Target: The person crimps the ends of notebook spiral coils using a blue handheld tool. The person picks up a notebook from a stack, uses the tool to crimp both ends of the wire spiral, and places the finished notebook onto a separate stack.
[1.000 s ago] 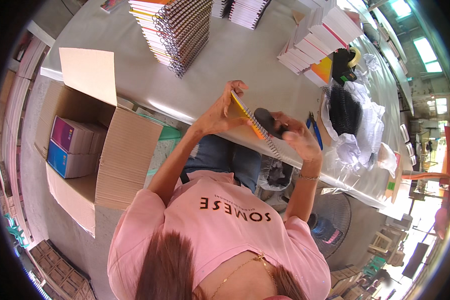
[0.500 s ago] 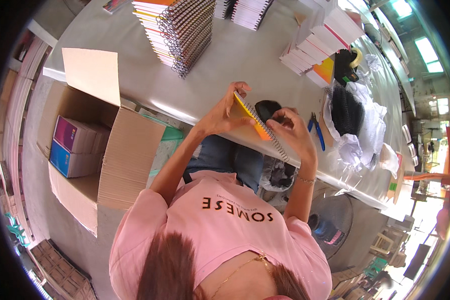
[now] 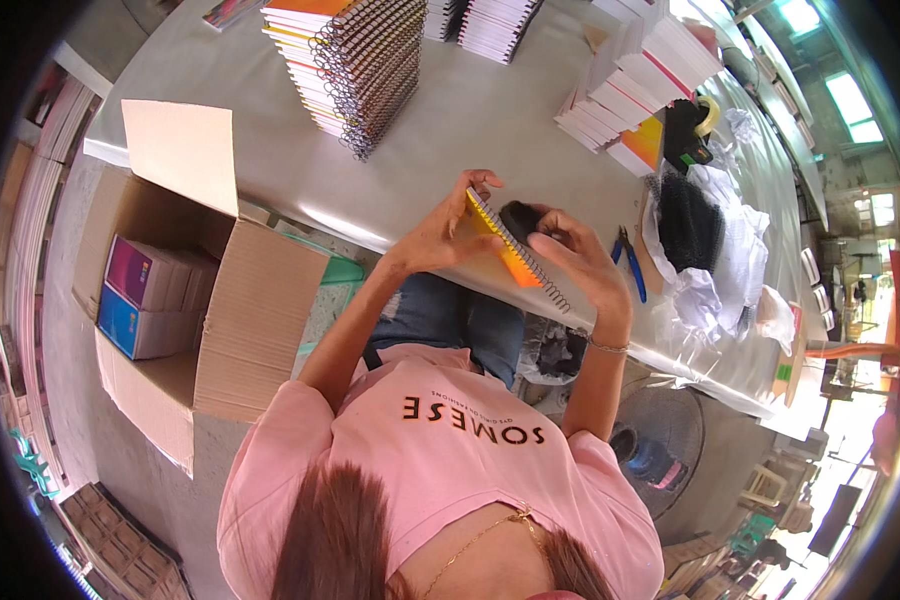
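My left hand (image 3: 448,230) grips a spiral notebook (image 3: 508,258) with a yellow-orange cover, thumb on the near side and fingers curled over the far end. The book is tilted, its bound edge towards my right hand. A wire coil (image 3: 555,290) runs along that edge and sticks out free past the near end. My right hand (image 3: 580,255) is closed beside the coil, the thumb close to the wire. At its fingertips shows a black rounded thing (image 3: 520,218), its kind unclear. Blue-handled pliers (image 3: 632,265) lie on the table right of this hand.
A tall stack of coil-bound notebooks (image 3: 355,75) stands far left on the grey table (image 3: 450,120). Unbound book blocks (image 3: 635,85) are piled far right, near a tape dispenser (image 3: 692,130) and crumpled plastic (image 3: 715,210). An open carton (image 3: 260,320) holds books at left; a fan (image 3: 660,445) stands below right.
My right hand has shifted slightly up the coil, with the black thing now nearer the notebook. The coil's free end sits a little higher and further left. My left hand keeps its grip.
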Tool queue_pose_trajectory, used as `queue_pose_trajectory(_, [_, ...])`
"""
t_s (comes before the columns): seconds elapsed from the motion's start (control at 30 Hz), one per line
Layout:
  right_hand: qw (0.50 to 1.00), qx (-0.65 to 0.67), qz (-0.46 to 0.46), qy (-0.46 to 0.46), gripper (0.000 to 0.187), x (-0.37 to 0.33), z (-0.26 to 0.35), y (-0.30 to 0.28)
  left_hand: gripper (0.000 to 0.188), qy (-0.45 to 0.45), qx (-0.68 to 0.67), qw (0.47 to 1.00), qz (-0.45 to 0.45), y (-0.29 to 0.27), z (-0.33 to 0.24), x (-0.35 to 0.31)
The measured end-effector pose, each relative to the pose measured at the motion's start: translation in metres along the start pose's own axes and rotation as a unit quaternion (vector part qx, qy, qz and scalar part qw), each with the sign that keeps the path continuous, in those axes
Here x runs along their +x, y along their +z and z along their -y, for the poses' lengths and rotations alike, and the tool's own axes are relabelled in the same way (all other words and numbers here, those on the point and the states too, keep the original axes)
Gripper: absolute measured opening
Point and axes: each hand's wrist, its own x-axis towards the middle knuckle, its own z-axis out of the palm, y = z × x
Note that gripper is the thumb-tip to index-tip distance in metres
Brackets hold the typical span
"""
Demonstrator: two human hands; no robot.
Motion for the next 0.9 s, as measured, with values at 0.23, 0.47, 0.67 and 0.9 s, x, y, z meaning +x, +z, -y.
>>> queue_pose_trajectory(0.23, [0.994, 0.088, 0.046, 0.041, 0.028, -0.009, 0.021, -0.003, 0.068, -0.012, 0.015, 1.0, 0.013, -0.001, -0.001, -0.001])
queue_pose_trajectory(0.47, [0.994, 0.003, -0.108, -0.037, 0.031, 0.002, 0.004, 0.01, 0.055, 0.006, 0.041, 0.999, -0.009, -0.001, 0.002, 0.0])
queue_pose_trajectory(0.67, [0.902, -0.258, -0.334, 0.088, 0.052, -0.03, -0.019, -0.015, 0.043, -0.06, -0.002, 0.993, -0.099, 0.011, -0.007, -0.004])
queue_pose_trajectory(0.9, [0.796, -0.366, -0.419, 0.239, 0.069, -0.074, -0.052, -0.008, 0.029, -0.069, -0.133, 0.98, -0.131, 0.02, 0.005, -0.007])
